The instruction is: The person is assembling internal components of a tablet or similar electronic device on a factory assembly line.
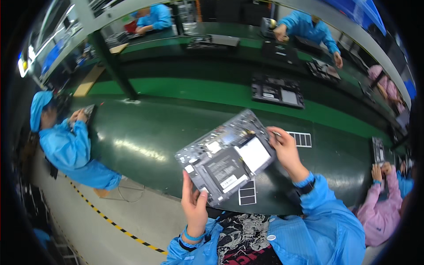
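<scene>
An opened laptop base (pixel 223 157) is tilted in the air above the green bench, its circuit board, black battery and a white rectangular piece (pixel 253 154) exposed. My left hand (pixel 195 206) grips its lower left corner, thumb on top and fingers along the edge. My right hand (pixel 286 150) is closed at the base's right edge; a small dark metallic thing shows between its fingers, too small to name. Partly under the base lies a white sheet with black rectangles (pixel 247 197). A similar sheet (pixel 304 139) lies just beyond my right hand.
Another opened laptop base (pixel 278 91) lies on the green strip (pixel 185 90) across the bench. More laptop parts (pixel 323 70) lie farther back. A person in blue (pixel 66 141) works at the left, another (pixel 309 28) at the far side, and one in pink (pixel 380 212) at the right. A dark green post (pixel 112 66) rises at the back left.
</scene>
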